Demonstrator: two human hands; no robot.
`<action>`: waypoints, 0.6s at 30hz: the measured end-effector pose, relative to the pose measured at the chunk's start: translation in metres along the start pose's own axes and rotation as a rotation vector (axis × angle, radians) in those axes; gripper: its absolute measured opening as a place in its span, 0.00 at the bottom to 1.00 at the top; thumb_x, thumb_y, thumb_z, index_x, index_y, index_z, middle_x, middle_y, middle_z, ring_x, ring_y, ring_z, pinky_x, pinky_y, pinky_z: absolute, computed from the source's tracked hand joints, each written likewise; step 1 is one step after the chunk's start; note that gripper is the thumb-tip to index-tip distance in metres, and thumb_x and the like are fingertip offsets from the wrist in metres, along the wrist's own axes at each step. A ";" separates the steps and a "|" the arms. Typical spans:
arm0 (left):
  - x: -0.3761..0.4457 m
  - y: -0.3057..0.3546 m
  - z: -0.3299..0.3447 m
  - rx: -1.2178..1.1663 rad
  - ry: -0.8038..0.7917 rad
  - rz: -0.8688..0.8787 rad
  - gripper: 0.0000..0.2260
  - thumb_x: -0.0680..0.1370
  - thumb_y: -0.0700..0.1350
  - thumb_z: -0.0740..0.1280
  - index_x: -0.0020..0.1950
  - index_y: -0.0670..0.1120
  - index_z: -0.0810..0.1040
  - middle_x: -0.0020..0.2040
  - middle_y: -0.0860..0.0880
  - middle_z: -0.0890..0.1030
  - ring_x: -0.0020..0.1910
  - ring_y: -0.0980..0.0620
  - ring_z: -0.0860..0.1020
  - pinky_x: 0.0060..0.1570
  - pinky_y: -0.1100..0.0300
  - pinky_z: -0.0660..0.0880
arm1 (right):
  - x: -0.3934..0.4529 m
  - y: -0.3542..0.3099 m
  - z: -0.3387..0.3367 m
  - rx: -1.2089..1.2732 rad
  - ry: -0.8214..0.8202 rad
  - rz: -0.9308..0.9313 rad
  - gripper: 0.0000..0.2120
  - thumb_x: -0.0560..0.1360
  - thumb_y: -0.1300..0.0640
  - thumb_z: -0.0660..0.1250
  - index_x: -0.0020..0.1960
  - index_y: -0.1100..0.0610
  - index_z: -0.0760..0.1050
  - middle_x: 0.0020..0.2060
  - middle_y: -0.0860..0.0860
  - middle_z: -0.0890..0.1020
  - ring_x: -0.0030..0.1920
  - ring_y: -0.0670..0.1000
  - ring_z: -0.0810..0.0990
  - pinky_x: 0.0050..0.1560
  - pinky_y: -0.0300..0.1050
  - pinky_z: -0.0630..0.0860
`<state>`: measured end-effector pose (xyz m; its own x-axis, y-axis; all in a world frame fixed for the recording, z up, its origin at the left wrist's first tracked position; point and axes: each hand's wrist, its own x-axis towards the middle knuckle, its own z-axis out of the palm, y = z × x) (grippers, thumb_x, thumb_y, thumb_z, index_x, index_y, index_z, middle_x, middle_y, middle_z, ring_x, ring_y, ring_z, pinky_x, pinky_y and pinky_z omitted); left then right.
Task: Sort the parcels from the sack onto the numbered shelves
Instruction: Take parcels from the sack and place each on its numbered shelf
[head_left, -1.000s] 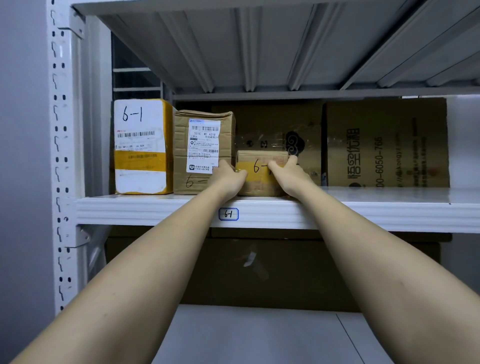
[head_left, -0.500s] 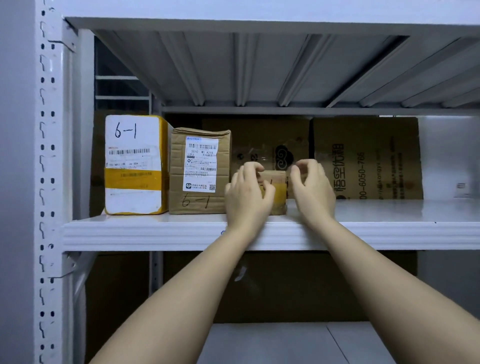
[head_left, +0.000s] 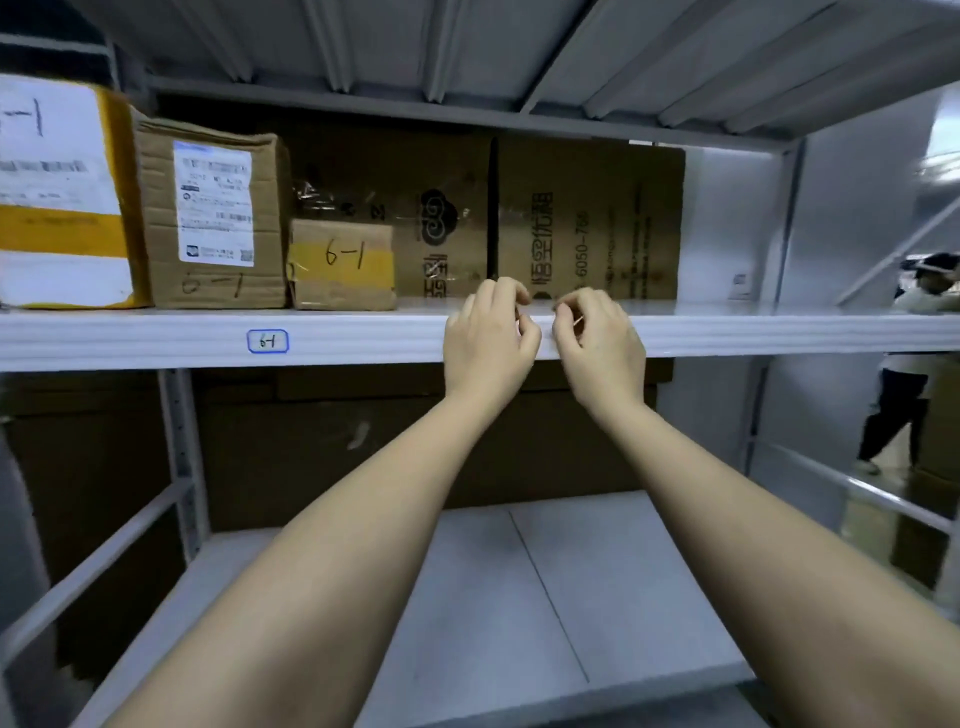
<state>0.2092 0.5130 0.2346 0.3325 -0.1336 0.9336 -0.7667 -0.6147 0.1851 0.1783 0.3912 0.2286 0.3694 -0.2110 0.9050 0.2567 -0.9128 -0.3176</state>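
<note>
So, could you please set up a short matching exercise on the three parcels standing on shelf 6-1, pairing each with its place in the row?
Column one:
1. white and yellow parcel
2. tall brown box
3. small taped box

Column two:
A. middle of the row
B. right end, nearest the hands
C. left end, cut off by the picture edge

Pairs: 1-C, 2-A, 3-B

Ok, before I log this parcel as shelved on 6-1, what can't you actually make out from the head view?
- White-and-yellow parcel: cut off by the left frame edge, so its handwritten number is only partly shown.
- Printed label on the middle cardboard parcel: text too small and blurred to read.
- Sack: out of frame, remaining parcels unknown.
- Flattened cartons behind: lower print hidden by the left hand and right hand.
- Person at right: motion-blurred.
</note>
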 end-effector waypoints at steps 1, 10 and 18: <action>-0.007 0.013 0.008 -0.009 -0.018 -0.015 0.09 0.76 0.42 0.62 0.55 0.45 0.74 0.49 0.49 0.76 0.47 0.50 0.75 0.45 0.56 0.69 | -0.006 0.012 -0.011 -0.011 -0.012 0.005 0.10 0.80 0.53 0.56 0.49 0.55 0.75 0.45 0.48 0.78 0.46 0.48 0.74 0.42 0.45 0.70; -0.083 0.156 0.097 -0.064 -0.232 -0.102 0.08 0.77 0.45 0.60 0.54 0.46 0.74 0.50 0.50 0.77 0.46 0.49 0.77 0.47 0.50 0.73 | -0.084 0.149 -0.138 -0.222 -0.150 0.116 0.10 0.80 0.53 0.57 0.51 0.56 0.76 0.46 0.51 0.79 0.48 0.52 0.76 0.44 0.44 0.66; -0.150 0.257 0.192 -0.109 -0.642 -0.106 0.11 0.78 0.45 0.59 0.59 0.45 0.71 0.56 0.45 0.75 0.49 0.43 0.77 0.46 0.52 0.74 | -0.172 0.257 -0.219 -0.399 -0.293 0.380 0.07 0.76 0.54 0.60 0.49 0.55 0.76 0.46 0.51 0.80 0.47 0.54 0.77 0.45 0.49 0.73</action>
<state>0.0678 0.2254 0.0829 0.6447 -0.5347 0.5463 -0.7519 -0.5723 0.3272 -0.0148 0.1161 0.0531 0.6136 -0.4937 0.6162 -0.2737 -0.8650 -0.4205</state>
